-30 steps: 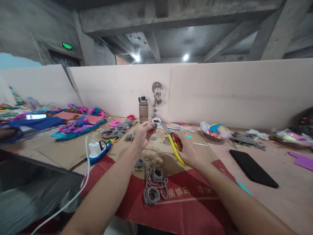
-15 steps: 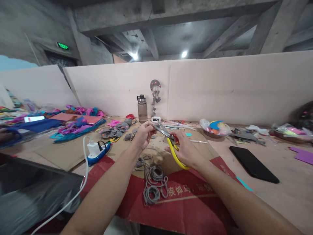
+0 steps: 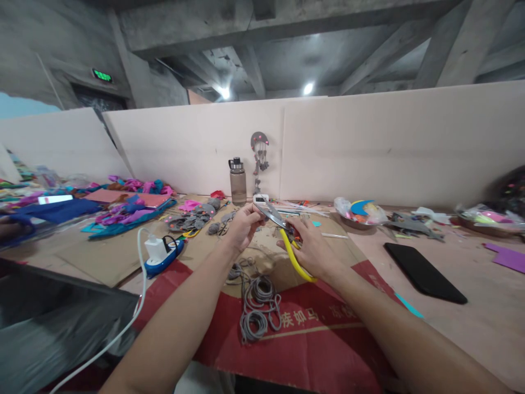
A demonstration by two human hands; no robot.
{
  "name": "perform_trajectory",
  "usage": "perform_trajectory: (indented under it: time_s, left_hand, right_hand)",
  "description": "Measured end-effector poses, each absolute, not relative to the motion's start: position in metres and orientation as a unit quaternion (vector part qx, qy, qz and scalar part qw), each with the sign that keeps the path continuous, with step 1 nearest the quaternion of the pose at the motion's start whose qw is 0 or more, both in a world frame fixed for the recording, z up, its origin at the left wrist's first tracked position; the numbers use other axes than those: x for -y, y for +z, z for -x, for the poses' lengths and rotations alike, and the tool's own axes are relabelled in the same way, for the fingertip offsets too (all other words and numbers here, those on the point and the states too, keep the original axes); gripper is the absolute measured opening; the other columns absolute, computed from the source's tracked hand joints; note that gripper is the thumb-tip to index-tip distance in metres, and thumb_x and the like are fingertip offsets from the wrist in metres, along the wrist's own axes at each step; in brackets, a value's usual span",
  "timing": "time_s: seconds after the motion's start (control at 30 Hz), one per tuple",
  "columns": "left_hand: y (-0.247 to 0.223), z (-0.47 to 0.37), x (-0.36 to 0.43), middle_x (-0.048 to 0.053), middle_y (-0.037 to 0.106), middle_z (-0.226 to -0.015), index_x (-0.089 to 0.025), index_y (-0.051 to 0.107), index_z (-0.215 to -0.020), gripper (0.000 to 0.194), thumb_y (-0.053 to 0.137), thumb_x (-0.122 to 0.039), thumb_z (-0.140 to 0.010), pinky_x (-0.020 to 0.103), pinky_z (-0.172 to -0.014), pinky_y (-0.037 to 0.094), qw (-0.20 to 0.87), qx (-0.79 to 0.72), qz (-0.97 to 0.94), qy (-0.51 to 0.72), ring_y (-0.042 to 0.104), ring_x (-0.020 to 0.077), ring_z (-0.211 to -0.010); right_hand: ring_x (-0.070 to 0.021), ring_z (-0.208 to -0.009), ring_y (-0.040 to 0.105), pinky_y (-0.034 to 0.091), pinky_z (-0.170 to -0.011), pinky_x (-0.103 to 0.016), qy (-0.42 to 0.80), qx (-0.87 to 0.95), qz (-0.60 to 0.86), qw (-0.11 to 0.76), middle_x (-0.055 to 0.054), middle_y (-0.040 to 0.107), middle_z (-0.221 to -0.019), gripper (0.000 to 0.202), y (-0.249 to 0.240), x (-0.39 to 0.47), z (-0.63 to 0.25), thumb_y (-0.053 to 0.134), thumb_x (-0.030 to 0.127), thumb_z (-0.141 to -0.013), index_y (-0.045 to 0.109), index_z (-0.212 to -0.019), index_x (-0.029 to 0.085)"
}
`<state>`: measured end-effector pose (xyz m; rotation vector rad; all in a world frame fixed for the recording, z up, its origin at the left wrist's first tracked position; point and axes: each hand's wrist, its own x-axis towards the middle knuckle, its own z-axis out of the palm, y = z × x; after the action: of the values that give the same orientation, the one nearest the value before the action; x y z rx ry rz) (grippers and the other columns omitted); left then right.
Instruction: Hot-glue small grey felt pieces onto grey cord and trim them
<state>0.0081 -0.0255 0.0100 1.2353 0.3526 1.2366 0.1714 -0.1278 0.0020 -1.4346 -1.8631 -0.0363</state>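
My right hand (image 3: 305, 246) is closed round the yellow handles of a pair of scissors (image 3: 296, 260). The blades point up and to the left, parted, with their tips by the fingers of my left hand (image 3: 246, 225). My left thumb and fingertips are pinched together; whatever is between them is too small to make out. Below both hands, coils of grey cord (image 3: 261, 293) lie on a red and brown cardboard sheet (image 3: 320, 350).
A water bottle (image 3: 238, 183) and a hanging grey felt ornament (image 3: 260, 139) are at the back. Grey felt pieces (image 3: 197, 216) and a blue power strip (image 3: 166, 261) lie left; a black phone (image 3: 424, 272) and a wrapped bowl (image 3: 360, 212) lie right. Another person's hand (image 3: 12, 230) shows far left.
My left hand has shifted very slightly right, toward the scissor blades. My right hand keeps its grip on the scissors; the whole view has tilted a little.
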Motion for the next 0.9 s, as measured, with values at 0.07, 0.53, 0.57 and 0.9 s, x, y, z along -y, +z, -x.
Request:
perform_trajectory:
  time_s: [0.07,0.53,0.57,0.9]
  left_hand:
    - [0.0095,-0.0079,0.0251,0.001,0.057,-0.069,-0.014,0.053,-0.063,0.013,0.065,-0.013,-0.058,0.022,-0.060,0.039,0.630,-0.150,-0.540,0.538,0.050,0.0088,-0.063]
    - [0.0096,-0.0077,0.0257,-0.002,0.053,-0.063,-0.014,0.050,-0.061,0.014,0.064,-0.011,-0.059,0.022,-0.057,0.037,0.638,-0.134,-0.539,0.533,0.047,0.0075,-0.059]
    - [0.0099,-0.0078,0.0258,-0.002,0.053,-0.063,-0.014,0.050,-0.061,0.015,0.065,-0.011,-0.058,0.022,-0.057,0.037,0.639,-0.135,-0.539,0.532,0.047,0.0075,-0.058]
    - [0.0135,-0.0052,0.0265,-0.002,0.057,-0.062,-0.014,0.052,-0.063,0.020,0.071,-0.016,-0.059,0.021,-0.055,0.037,0.641,-0.150,-0.543,0.522,0.049,0.0066,-0.053]
  right_hand:
    - [-0.0227,-0.096,0.051,0.041,-0.087,-0.035,-0.015,0.734,0.560,0.385,-0.010,0.052,-0.109,0.047,0.0013,0.1274,-0.1718,0.059,0.044,-0.079,0.051,-0.120,0.023]
    - [-0.0224,-0.086,0.054,0.042,-0.077,-0.034,-0.092,0.733,0.571,0.357,-0.011,0.057,-0.103,0.042,-0.0003,0.1262,-0.1748,0.054,0.042,-0.082,0.054,-0.117,0.019]
    - [-0.0227,-0.086,0.054,0.042,-0.076,-0.034,-0.098,0.732,0.573,0.355,-0.012,0.057,-0.103,0.042,-0.0002,0.1264,-0.1749,0.054,0.043,-0.082,0.054,-0.117,0.019]
    - [-0.0179,-0.072,0.055,0.042,-0.067,-0.029,0.023,0.731,0.554,0.398,-0.005,0.063,-0.083,0.037,0.0046,0.1230,-0.1782,0.049,0.048,-0.085,0.059,-0.106,0.019]
